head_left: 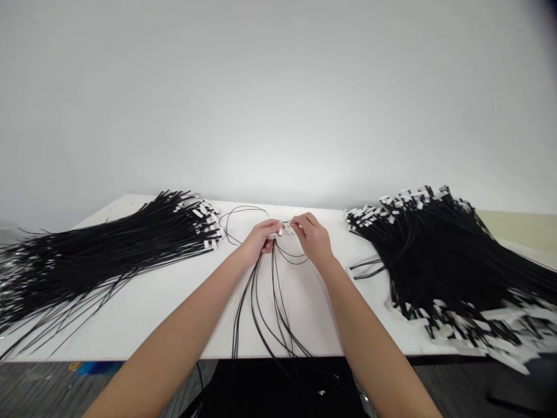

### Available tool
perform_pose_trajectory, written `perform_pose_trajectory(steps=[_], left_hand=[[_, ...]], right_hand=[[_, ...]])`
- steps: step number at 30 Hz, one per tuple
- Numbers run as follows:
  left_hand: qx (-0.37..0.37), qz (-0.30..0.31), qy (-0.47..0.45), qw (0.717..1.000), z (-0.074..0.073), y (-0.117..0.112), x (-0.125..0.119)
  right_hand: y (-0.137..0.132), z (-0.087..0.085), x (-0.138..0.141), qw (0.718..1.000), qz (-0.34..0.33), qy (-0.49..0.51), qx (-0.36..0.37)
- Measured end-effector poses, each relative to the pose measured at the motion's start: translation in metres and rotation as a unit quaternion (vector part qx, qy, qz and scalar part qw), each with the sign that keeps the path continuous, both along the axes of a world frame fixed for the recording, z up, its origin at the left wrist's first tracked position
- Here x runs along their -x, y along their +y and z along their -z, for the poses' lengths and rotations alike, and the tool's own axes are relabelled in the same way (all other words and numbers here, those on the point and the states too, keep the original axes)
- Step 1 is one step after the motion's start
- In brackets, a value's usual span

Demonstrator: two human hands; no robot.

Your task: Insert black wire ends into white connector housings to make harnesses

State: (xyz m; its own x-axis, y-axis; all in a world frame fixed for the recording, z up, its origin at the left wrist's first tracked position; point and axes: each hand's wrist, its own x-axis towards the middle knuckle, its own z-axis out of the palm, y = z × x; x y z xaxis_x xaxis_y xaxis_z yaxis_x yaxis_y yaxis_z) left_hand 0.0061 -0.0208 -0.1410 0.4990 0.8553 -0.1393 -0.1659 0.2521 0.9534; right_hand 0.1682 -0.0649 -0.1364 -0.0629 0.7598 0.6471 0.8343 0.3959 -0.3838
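Over the middle of the table, my left hand [261, 238] is closed around a small white connector piece [272, 236] and several thin black cables [256, 290]. These cables hang from it toward the table's front edge. Close beside it, my right hand [311, 235] pinches a thin black wire [286, 222] that spans the short gap between both hands. A few small pale pieces [289, 230] lie on the table just behind the fingers, too small to name. One loose black wire [228, 217] curves out left of my left hand.
A long pile of black cables with white ends [117, 249] lies at the left. Another large pile of black cables [444, 249], with white tags at both ends, covers the right side. Behind the white table [174, 313] stands a plain wall [278, 104].
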Motion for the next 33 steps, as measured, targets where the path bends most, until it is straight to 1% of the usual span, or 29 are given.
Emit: perform_pose_trajectory(steps=[7,13,20,25,33], left_hand=[[-0.016,0.004,0.01,1.0,-0.007,-0.005,0.001],[-0.012,-0.001,0.017,1.0,-0.005,-0.005,-0.001],[-0.003,-0.016,0.017,1.0,-0.008,-0.008,-0.004],[-0.005,-0.018,0.007,1.0,-0.006,-0.009,-0.005],[0.002,-0.031,0.0,1.0,-0.005,-0.01,-0.005]], right_hand=[[-0.002,-0.002,0.006,1.0,0.015,-0.009,-0.006],[-0.001,-0.002,0.008,1.0,0.019,0.0,-0.001],[-0.001,-0.002,0.01,1.0,0.021,0.018,0.003],[0.001,0.001,0.011,1.0,0.011,0.026,0.005],[0.004,0.0,0.009,0.999,-0.01,0.036,0.012]])
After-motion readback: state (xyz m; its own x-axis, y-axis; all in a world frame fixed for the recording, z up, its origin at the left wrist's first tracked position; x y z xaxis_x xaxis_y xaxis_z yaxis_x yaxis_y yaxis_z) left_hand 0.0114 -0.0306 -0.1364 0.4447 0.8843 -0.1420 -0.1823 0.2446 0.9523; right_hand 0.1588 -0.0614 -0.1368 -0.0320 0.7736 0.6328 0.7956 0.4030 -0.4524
